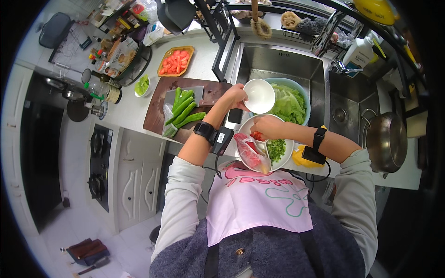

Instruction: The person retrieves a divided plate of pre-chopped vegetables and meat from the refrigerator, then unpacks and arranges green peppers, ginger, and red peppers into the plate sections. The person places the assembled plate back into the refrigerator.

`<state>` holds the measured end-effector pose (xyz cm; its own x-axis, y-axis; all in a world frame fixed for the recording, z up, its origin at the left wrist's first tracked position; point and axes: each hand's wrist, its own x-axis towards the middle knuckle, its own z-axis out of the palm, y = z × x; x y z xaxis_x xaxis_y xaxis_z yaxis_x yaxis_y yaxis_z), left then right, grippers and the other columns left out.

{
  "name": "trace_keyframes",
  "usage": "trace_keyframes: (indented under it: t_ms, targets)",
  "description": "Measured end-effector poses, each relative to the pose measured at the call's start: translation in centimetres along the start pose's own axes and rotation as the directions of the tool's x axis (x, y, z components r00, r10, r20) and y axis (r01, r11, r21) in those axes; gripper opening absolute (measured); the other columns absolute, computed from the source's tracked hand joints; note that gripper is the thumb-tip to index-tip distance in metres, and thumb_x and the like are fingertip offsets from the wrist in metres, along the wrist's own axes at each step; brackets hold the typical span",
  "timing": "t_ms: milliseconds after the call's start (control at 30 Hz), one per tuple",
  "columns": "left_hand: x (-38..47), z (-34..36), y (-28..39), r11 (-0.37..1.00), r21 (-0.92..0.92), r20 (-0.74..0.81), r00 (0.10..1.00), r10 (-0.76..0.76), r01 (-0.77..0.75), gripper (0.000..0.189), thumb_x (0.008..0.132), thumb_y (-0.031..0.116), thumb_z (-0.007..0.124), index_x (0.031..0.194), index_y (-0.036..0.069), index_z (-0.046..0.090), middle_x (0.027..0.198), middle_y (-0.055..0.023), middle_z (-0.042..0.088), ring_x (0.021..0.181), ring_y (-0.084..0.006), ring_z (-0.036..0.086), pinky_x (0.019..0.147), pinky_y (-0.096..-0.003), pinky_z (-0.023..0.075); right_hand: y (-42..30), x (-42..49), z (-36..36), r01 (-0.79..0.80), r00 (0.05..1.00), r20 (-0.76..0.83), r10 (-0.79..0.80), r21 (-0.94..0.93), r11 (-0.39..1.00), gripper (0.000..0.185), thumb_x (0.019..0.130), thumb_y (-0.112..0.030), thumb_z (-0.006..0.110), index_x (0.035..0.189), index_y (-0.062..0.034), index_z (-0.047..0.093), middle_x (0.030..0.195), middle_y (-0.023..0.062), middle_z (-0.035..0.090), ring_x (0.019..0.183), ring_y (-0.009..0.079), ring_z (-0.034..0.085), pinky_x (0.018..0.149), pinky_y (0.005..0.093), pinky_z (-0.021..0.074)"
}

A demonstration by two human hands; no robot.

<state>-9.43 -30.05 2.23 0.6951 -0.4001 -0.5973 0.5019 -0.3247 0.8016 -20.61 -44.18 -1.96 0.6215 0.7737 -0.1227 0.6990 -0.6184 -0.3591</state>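
Note:
My left hand [237,96] grips the rim of a small white bowl [259,96], whose visible inside is bare. Just below it, my right hand [268,127] reaches into a round white divided dish [289,153], its fingers curled onto chopped red pieces [257,135], probably chili. Chopped green onion [276,150] fills another compartment of that dish. A clear plastic bag with red contents [252,153] lies across the dish's left side. Behind the bowl, leafy lettuce [286,104] sits in a light blue basin [307,100], partly hidden by the bowl and my right hand.
Left, a brown cutting board [153,114] carries a cleaver [198,93] and several long green peppers [182,107]. Beyond stand a tray [190,52] of cut tomatoes [175,62] and a bowl of greens [142,86]. A steel sink [278,57] lies ahead; a metal pot [386,142] stands right.

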Motion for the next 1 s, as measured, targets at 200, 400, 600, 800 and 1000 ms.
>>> trace_keyframes:
  t_ms: [200,400,600,800,1000]
  targets:
    - [-0.3,-0.5,-0.6,0.999,0.023,0.001,1.000,0.022,-0.022,0.042,0.071,-0.013,0.045,0.111,-0.005,0.037,0.099,-0.0227,0.050,0.081,-0.0416,0.060,0.057,-0.0491,0.0562,-0.2,-0.9,-0.6,-0.052,0.985,-0.148,0.085,0.216,0.975,0.022,0.062,-0.007,0.063,0.083,-0.0061,0.066,0.083,0.0147,0.060,0.080,0.0285,0.060,0.070,0.0369,0.0481]
    - [-1.3,-1.0,-1.5,0.997,0.043,-0.006,0.998,0.063,-0.062,0.041,0.074,-0.012,0.045,0.114,-0.006,0.039,0.103,-0.0214,0.052,0.087,-0.0374,0.060,0.066,-0.0475,0.0556,0.0,-1.5,-5.0,-0.102,0.899,-0.341,0.274,0.444,0.890,0.024,0.064,-0.003,0.061,0.088,-0.0031,0.065,0.085,0.0166,0.062,0.078,0.0301,0.060,0.071,0.0351,0.0484]
    - [-1.4,-1.1,-2.1,0.992,-0.118,0.160,0.985,0.060,-0.041,0.038,0.078,-0.010,0.043,0.115,-0.005,0.041,0.107,-0.0210,0.053,0.091,-0.0342,0.060,0.072,-0.0463,0.0547,1.4,2.1,-7.4,-0.289,0.864,-0.317,0.392,0.325,0.900,0.025,0.068,-0.006,0.062,0.093,-0.0003,0.063,0.087,0.0185,0.063,0.079,0.0277,0.062,0.071,0.0330,0.0478]
    - [-1.6,-1.7,-2.6,0.992,-0.114,0.065,0.997,0.052,-0.044,0.036,0.078,-0.010,0.043,0.114,-0.004,0.042,0.105,-0.0205,0.054,0.090,-0.0342,0.061,0.068,-0.0465,0.0559,2.2,1.4,-7.9,-0.409,0.866,-0.065,0.496,0.479,0.777,0.013,0.069,-0.005,0.056,0.078,-0.0018,0.065,0.072,0.0152,0.063,0.066,0.0260,0.063,0.060,0.0331,0.0500]
    - [-1.8,-2.4,-2.5,0.988,-0.114,0.012,0.994,0.105,-0.103,0.037,0.077,-0.010,0.045,0.113,-0.004,0.043,0.102,-0.0193,0.056,0.086,-0.0322,0.062,0.063,-0.0433,0.0572,-1.4,0.3,-2.3,-0.456,0.881,0.129,0.455,-0.017,0.890,0.012,0.071,-0.012,0.059,0.079,-0.0056,0.065,0.078,0.0170,0.063,0.074,0.0308,0.062,0.064,0.0396,0.0494]
